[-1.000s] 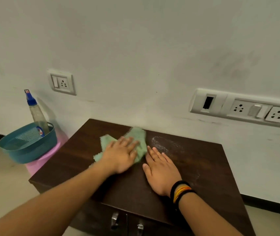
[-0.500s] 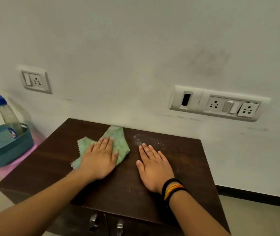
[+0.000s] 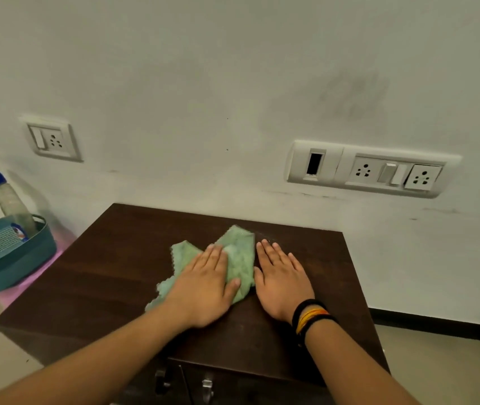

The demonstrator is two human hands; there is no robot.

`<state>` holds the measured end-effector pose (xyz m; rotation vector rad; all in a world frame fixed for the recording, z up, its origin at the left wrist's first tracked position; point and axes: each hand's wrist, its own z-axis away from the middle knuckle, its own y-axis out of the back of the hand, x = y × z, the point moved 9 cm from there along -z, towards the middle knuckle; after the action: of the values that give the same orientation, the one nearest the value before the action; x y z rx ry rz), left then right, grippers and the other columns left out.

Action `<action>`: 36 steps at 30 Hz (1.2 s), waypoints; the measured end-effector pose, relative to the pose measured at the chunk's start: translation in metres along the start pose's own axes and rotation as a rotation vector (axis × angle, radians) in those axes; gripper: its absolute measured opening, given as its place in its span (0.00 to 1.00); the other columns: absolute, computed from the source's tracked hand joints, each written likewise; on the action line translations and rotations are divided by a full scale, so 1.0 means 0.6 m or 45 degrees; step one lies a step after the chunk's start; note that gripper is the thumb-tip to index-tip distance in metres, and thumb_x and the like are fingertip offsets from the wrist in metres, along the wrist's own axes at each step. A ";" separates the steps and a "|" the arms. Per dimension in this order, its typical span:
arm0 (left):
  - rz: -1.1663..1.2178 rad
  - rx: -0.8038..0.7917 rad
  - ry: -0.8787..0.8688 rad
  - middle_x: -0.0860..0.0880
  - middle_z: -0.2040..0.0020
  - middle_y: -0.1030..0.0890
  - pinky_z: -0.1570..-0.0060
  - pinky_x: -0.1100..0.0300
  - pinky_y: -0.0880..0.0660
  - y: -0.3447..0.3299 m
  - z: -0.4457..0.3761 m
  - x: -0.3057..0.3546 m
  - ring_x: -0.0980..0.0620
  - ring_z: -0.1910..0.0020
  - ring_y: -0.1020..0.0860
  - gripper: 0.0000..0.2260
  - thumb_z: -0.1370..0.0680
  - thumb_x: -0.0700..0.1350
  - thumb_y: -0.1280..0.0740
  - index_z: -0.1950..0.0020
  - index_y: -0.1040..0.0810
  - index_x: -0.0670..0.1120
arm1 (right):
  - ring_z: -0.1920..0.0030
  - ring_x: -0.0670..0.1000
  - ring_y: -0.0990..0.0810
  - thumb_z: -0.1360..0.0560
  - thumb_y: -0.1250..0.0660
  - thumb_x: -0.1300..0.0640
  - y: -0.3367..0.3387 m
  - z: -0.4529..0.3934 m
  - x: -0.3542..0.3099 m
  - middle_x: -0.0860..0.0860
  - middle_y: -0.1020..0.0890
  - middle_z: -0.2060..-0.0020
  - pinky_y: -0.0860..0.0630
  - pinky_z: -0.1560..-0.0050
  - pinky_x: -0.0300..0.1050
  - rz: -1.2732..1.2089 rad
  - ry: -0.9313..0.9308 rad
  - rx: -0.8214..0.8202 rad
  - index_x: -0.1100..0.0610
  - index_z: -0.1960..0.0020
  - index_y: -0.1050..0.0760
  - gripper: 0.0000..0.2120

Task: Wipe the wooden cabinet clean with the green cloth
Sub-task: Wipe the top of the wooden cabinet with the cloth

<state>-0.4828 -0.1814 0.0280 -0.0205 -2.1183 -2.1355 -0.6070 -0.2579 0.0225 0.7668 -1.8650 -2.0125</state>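
Note:
The dark wooden cabinet (image 3: 110,273) stands against the white wall, its flat top facing me. A crumpled green cloth (image 3: 240,255) lies near the middle of the top. My left hand (image 3: 203,287) presses flat on the cloth's near part, fingers together. My right hand (image 3: 282,276) rests flat on the bare wood just right of the cloth, its thumb touching the cloth's edge, with black and orange bands at the wrist. A faint pale dusty patch shows on the wood beyond my right fingertips.
A teal basket (image 3: 8,258) with a blue-capped spray bottle (image 3: 5,197) sits on a pink stool (image 3: 28,285) left of the cabinet. Wall sockets (image 3: 370,171) are above the cabinet's right side, another socket (image 3: 51,138) at the left. Two metal door handles (image 3: 206,387) show below.
My left hand has slid the cloth to the right, up against my right hand and over part of the dusty patch. My right hand has stayed flat on the wood.

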 end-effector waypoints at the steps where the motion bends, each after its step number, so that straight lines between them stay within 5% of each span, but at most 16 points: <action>1: -0.011 -0.007 -0.006 0.47 0.17 0.54 0.21 0.52 0.56 0.003 -0.031 -0.003 0.50 0.19 0.57 0.33 0.18 0.64 0.56 0.18 0.54 0.46 | 0.19 0.46 0.56 0.16 0.57 0.44 0.001 -0.001 0.002 0.46 0.54 0.18 0.58 0.21 0.48 0.002 -0.004 0.004 0.51 0.18 0.57 0.29; 6: 0.016 -0.035 0.259 0.50 0.17 0.53 0.21 0.47 0.55 0.004 -0.038 -0.101 0.48 0.19 0.56 0.35 0.21 0.69 0.59 0.18 0.54 0.54 | 0.19 0.46 0.56 0.16 0.57 0.42 0.002 0.007 0.025 0.44 0.54 0.18 0.58 0.21 0.48 -0.027 -0.046 -0.011 0.48 0.18 0.56 0.29; 9: -0.015 0.022 0.172 0.50 0.17 0.53 0.21 0.48 0.53 -0.004 0.039 -0.025 0.48 0.19 0.56 0.34 0.21 0.68 0.60 0.18 0.56 0.54 | 0.19 0.46 0.56 0.17 0.57 0.42 0.004 0.018 0.049 0.44 0.53 0.18 0.58 0.21 0.47 -0.015 -0.065 0.000 0.48 0.18 0.55 0.29; 13: 0.057 0.007 0.068 0.53 0.17 0.52 0.22 0.46 0.54 -0.004 -0.067 0.018 0.48 0.19 0.55 0.33 0.22 0.69 0.58 0.19 0.54 0.58 | 0.19 0.46 0.55 0.16 0.57 0.42 0.014 0.016 0.070 0.43 0.52 0.18 0.57 0.21 0.47 -0.014 -0.088 0.041 0.48 0.18 0.55 0.28; 17: 0.045 -0.035 0.332 0.53 0.17 0.53 0.23 0.39 0.55 -0.009 -0.053 -0.056 0.45 0.19 0.56 0.32 0.21 0.67 0.58 0.19 0.54 0.57 | 0.19 0.46 0.55 0.16 0.57 0.42 0.010 0.036 0.097 0.43 0.53 0.19 0.58 0.22 0.47 -0.013 -0.145 0.012 0.46 0.18 0.55 0.28; 22: 0.056 0.007 -0.011 0.53 0.17 0.53 0.23 0.42 0.55 -0.011 -0.056 0.102 0.44 0.19 0.57 0.31 0.21 0.65 0.58 0.19 0.55 0.57 | 0.19 0.46 0.55 0.16 0.56 0.45 0.023 0.029 0.101 0.44 0.53 0.18 0.56 0.21 0.48 0.005 -0.121 0.053 0.48 0.18 0.54 0.28; 27: 0.019 0.042 0.322 0.46 0.18 0.57 0.21 0.48 0.59 0.000 -0.114 -0.015 0.46 0.19 0.60 0.31 0.18 0.60 0.59 0.18 0.51 0.45 | 0.19 0.46 0.55 0.16 0.57 0.42 0.020 0.039 0.112 0.43 0.53 0.19 0.57 0.22 0.47 0.005 -0.122 0.026 0.46 0.18 0.55 0.28; 29: 0.018 0.099 0.195 0.44 0.18 0.55 0.21 0.50 0.57 -0.004 -0.051 0.036 0.47 0.19 0.57 0.31 0.17 0.58 0.58 0.19 0.51 0.42 | 0.19 0.46 0.56 0.16 0.57 0.42 0.021 0.035 0.120 0.43 0.53 0.19 0.58 0.22 0.47 0.015 -0.117 0.019 0.46 0.18 0.55 0.28; 32: 0.055 0.047 -0.122 0.48 0.17 0.52 0.22 0.50 0.52 -0.006 -0.075 0.128 0.47 0.19 0.54 0.29 0.17 0.59 0.57 0.18 0.54 0.48 | 0.19 0.45 0.56 0.16 0.56 0.43 0.027 0.025 0.130 0.43 0.53 0.19 0.57 0.21 0.47 0.024 -0.098 0.009 0.47 0.18 0.55 0.28; 36: 0.127 -0.040 0.036 0.52 0.17 0.50 0.22 0.47 0.50 0.001 -0.189 0.078 0.45 0.19 0.53 0.26 0.17 0.58 0.57 0.19 0.55 0.57 | 0.19 0.45 0.55 0.16 0.57 0.43 0.033 0.020 0.162 0.42 0.53 0.19 0.56 0.21 0.47 0.011 -0.121 0.024 0.46 0.18 0.55 0.28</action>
<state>-0.5198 -0.2981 0.0318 -0.0959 -2.0234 -2.0996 -0.6957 -0.3033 0.0242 0.6781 -1.9384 -2.0623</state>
